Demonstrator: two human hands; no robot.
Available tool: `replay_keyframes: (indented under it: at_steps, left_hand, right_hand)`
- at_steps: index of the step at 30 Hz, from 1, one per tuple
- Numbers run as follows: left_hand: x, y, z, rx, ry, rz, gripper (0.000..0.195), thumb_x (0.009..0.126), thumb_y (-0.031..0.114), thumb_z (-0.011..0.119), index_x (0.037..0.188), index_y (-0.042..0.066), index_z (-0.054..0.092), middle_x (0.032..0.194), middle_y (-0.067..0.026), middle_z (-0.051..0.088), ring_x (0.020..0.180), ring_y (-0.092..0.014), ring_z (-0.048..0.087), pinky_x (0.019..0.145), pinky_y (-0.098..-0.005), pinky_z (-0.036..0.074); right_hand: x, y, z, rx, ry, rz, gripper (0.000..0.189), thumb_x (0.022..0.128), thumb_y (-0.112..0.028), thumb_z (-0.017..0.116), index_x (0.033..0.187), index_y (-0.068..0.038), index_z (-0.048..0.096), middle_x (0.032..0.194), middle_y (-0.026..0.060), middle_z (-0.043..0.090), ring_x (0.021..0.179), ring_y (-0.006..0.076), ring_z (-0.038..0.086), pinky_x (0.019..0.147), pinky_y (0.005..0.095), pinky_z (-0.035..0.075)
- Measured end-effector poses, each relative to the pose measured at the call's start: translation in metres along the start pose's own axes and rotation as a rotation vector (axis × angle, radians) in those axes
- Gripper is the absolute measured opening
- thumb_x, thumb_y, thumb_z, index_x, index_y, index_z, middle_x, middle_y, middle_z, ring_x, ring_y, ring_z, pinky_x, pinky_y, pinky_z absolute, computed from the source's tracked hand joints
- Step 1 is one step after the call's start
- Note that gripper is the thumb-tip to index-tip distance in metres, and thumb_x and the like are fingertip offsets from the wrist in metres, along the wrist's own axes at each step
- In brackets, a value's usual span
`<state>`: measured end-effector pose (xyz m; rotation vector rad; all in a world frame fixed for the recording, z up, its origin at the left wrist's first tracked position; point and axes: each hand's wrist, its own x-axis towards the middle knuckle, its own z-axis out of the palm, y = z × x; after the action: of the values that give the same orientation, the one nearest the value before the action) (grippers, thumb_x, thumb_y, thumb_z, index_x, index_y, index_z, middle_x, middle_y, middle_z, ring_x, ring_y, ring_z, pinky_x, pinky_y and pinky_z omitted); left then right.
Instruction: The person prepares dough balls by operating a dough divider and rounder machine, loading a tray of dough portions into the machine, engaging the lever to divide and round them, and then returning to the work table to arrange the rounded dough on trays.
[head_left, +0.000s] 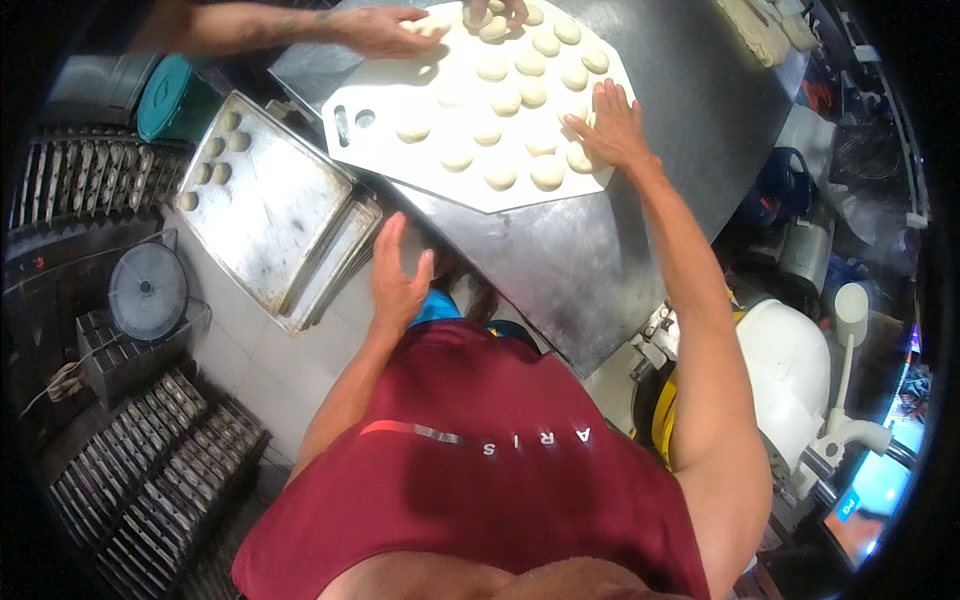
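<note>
My right hand (611, 127) lies palm down at the right side of a white cutting board (382, 154), fingers stretched and thumb out. Its thumb touches or nearly touches a dough ball (571, 112), and another dough ball (581, 157) is just below the palm. What is under the palm is hidden. Several round dough balls (501, 174) are spread over the board, which lies on a steel table (540, 262). Off the table's edge, my left hand (401, 274) hangs with nothing in it, thumb apart from the fingers, near stacked baking trays (281, 217).
Across the board, another person's hand (397, 34) holds dough, and a second hand (506, 11) is at several balls. Small dough balls (214, 146) sit on the top tray. A round fan (148, 291) and blackened moulds (157, 465) are at left, a white machine (787, 375) at right.
</note>
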<state>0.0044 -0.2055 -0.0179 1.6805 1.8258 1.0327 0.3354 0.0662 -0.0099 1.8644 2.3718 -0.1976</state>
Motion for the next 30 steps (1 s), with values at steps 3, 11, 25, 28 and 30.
replay_keyframes:
  at_steps: [3,11,25,28,30]
  left_hand:
    - [0.013,-0.003,0.002,-0.025,-0.003,0.041,0.061,0.086,0.008,0.069,0.143,-0.002,0.047,0.143,-0.0214,0.051,0.133,-0.038,0.048,0.112,-0.0436,0.039]
    - [0.018,-0.018,-0.010,-0.009,-0.048,0.054,0.056,0.083,0.006,0.072,0.136,-0.002,0.053,0.138,-0.0203,0.055,0.128,-0.038,0.052,0.109,-0.0448,0.042]
    - [0.161,-0.037,-0.001,0.398,-0.324,0.392,0.081,0.096,0.054,0.055,0.146,-0.006,0.037,0.154,-0.0282,0.035,0.146,-0.042,0.030,0.122,-0.0506,0.022]
    - [0.160,-0.043,0.006,0.455,-0.298,0.416,0.085,0.095,0.056,0.055,0.149,-0.006,0.035,0.156,-0.0282,0.032,0.148,-0.041,0.028,0.123,-0.0502,0.019]
    - [0.161,-0.040,0.006,0.472,-0.302,0.419,0.085,0.095,0.057,0.055,0.149,-0.006,0.034,0.157,-0.0282,0.031,0.148,-0.041,0.028,0.123,-0.0511,0.019]
  right_hand:
    - [0.026,0.002,-0.045,0.114,-0.053,-0.055,0.097,0.095,-0.067,0.046,0.155,0.005,0.023,0.163,0.0254,0.020,0.154,0.0361,0.013,0.123,0.0548,0.010]
    - [0.070,-0.013,-0.002,-0.033,0.074,0.025,0.092,0.098,-0.065,0.040,0.157,0.003,0.019,0.166,0.0200,0.016,0.155,0.0327,0.010,0.125,0.0541,0.005]
    - [-0.009,-0.103,-0.038,0.345,0.385,-0.332,0.073,0.100,-0.040,0.053,0.151,0.007,0.030,0.154,0.0307,0.032,0.147,0.0423,0.028,0.122,0.0507,0.020]
    - [-0.025,-0.125,-0.037,0.287,0.319,-0.439,0.073,0.100,-0.042,0.053,0.150,0.008,0.032,0.156,0.0310,0.031,0.148,0.0420,0.027,0.122,0.0530,0.017]
    - [-0.020,-0.131,-0.017,0.192,0.320,-0.459,0.077,0.099,-0.047,0.052,0.149,0.009,0.032,0.157,0.0313,0.030,0.148,0.0423,0.026,0.122,0.0547,0.016]
